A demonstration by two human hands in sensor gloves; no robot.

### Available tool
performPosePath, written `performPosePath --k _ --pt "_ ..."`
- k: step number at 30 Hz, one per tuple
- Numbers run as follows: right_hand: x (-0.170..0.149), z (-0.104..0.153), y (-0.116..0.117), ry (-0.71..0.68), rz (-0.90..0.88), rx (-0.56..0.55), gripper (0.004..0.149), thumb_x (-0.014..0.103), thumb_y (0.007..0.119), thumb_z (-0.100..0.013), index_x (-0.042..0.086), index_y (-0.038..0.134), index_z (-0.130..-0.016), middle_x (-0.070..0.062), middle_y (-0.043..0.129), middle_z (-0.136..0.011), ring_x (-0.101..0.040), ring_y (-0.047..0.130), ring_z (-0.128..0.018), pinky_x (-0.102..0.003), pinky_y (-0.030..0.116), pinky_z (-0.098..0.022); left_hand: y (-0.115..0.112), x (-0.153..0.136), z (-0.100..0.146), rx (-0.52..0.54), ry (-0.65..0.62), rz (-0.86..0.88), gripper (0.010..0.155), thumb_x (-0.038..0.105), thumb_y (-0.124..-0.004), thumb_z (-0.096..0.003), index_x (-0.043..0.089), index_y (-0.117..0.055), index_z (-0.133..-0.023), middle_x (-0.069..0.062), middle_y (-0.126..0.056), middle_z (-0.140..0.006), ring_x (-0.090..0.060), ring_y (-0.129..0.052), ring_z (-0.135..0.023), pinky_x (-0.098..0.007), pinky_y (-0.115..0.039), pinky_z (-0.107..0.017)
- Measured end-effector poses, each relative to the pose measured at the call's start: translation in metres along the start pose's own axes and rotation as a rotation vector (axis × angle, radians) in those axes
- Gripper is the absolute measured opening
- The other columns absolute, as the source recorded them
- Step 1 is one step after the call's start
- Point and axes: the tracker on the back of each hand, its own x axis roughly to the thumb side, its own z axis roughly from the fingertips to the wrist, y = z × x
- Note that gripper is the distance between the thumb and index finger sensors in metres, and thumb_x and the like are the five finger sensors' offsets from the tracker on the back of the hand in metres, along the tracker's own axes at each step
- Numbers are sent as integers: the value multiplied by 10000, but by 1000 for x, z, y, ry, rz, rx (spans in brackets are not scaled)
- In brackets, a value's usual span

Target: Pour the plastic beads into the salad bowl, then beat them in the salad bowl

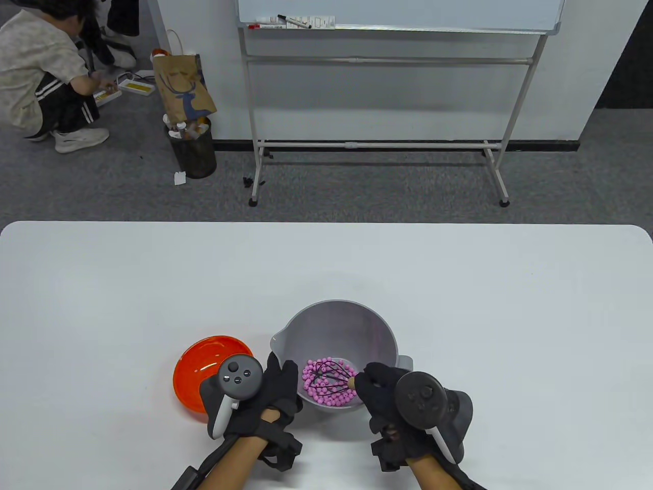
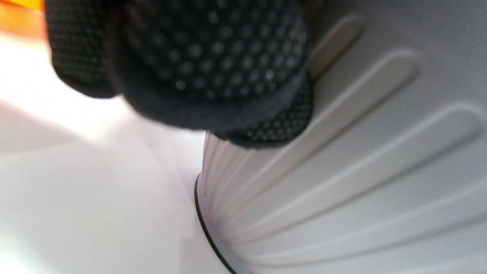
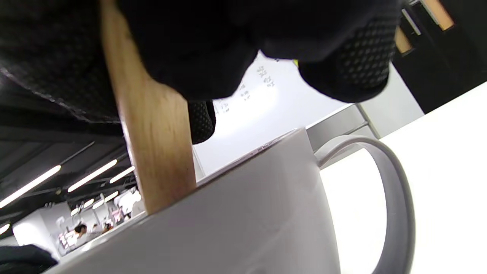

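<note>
A grey salad bowl [image 1: 339, 319] with a spout and a handle stands near the table's front edge; pink plastic beads [image 1: 320, 395] lie in its bottom. A black wire whisk [image 1: 329, 378] with a wooden handle [image 3: 156, 152] sits among the beads. My right hand [image 1: 380, 390] grips that handle at the bowl's right rim. My left hand [image 1: 278, 388] rests against the bowl's left outer wall [image 2: 342, 171], its fingers [image 2: 213, 64] laid on the ribbed side. In the right wrist view the bowl's loop handle [image 3: 395, 198] shows at the right.
An orange-red bowl [image 1: 204, 367] sits just left of the left hand, partly hidden by the tracker. Beyond the table stand a whiteboard on a frame [image 1: 387, 76] and a waste bin [image 1: 193, 145]; a person [image 1: 46, 81] crouches on the floor at the far left.
</note>
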Motion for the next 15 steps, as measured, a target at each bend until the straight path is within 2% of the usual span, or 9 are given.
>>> performPosePath --k 6,8,15 --pt "-3 0 2 3 89 -67 451 538 956 -363 211 1012 -669 -1 991 -244 -169 918 -75 -399 853 -394 0 0 0 1 0 1 763 609 -466 -537 27 -528 -1026 24 -1068 -401 -82 -1035 -107 -396 -910 -349" --pt "-1 1 0 -38 173 -110 454 542 954 -360 214 1014 -668 -2 992 -246 -172 919 -77 -401 852 -396 0 0 0 1 0 3 762 610 -466 -537 28 -528 -1026 23 -1068 -402 -82 -1035 -108 -395 -911 -349" --pt "12 8 -9 -99 273 -143 445 539 965 -351 208 1029 -642 -6 992 -224 -178 915 -62 -403 854 -389 0 0 0 0 2 3 763 609 -467 -536 27 -531 -1024 21 -1070 -403 -82 -1036 -107 -396 -912 -348"
